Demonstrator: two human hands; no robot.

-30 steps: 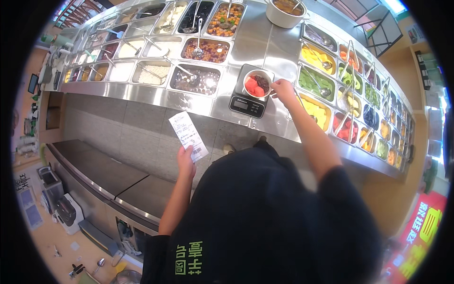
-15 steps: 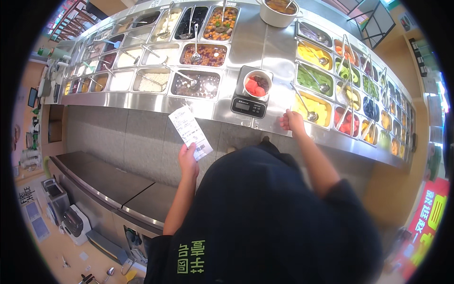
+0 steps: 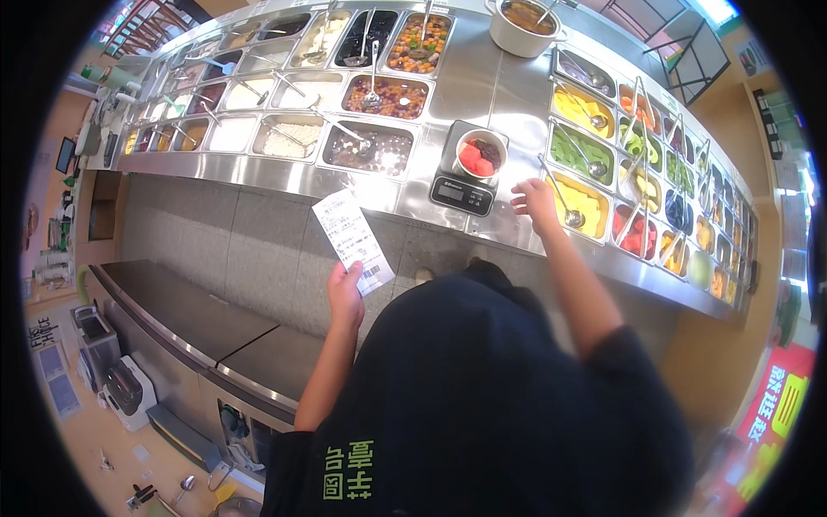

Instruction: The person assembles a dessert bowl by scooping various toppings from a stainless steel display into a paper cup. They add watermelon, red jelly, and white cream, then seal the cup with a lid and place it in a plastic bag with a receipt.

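Observation:
My left hand (image 3: pixel 346 293) pinches the lower part of a printed paper receipt (image 3: pixel 351 237), held over the gap in front of the counter. Over the counter edge, my right hand (image 3: pixel 536 204) is empty with its fingers apart, between a black digital scale (image 3: pixel 463 196) and a pan of yellow fruit pieces (image 3: pixel 593 207). On the scale stands a white bowl (image 3: pixel 479 178) holding red fruit balls (image 3: pixel 474 158) and a dark topping (image 3: pixel 491 153). A ladle (image 3: pixel 572 217) rests in the yellow fruit pan, close to my right hand.
Steel pans of toppings with spoons fill the counter's left, including white grains (image 3: pixel 289 138) and dark jelly (image 3: pixel 363 39). Fruit pans line the right, among them red fruit (image 3: pixel 635 234) and green pieces (image 3: pixel 581 153). A white pot (image 3: pixel 521 39) stands behind. Another counter (image 3: pixel 172 302) lies lower left.
My right hand has lifted slightly and its curled fingers have spread. The left hand still holds the receipt. The whole view has shifted a little.

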